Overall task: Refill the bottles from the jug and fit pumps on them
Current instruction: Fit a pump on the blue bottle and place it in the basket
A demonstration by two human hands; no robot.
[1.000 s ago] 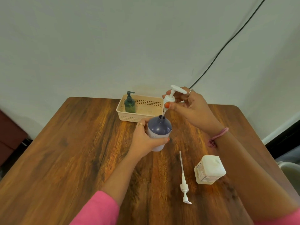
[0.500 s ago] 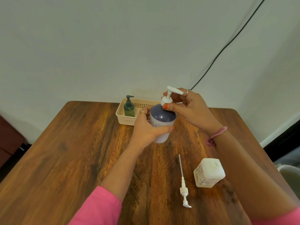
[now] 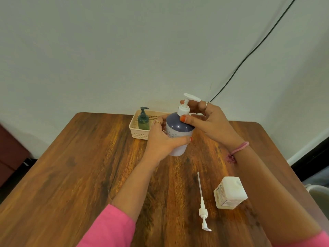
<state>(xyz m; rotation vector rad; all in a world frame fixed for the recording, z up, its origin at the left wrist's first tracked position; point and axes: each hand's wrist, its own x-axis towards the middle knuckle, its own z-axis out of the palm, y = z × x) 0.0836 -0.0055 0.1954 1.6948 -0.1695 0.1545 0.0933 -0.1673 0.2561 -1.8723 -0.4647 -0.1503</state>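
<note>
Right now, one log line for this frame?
step: fitting pump | left hand: grips purple round plastic bottle | right hand: pinches white pump collar | spare white pump: on wooden table

My left hand (image 3: 161, 139) wraps round the body of the round purple-and-white plastic bottle (image 3: 179, 134), thumb across its front, a ring on one finger; my right hand (image 3: 204, 118) reaches in from the right, thumb and fingers pinching the collar of the white plastic pump (image 3: 185, 107) at the bottle's neck; both forearms stretch forward from pink sleeves, a pink band round my right wrist.
</note>
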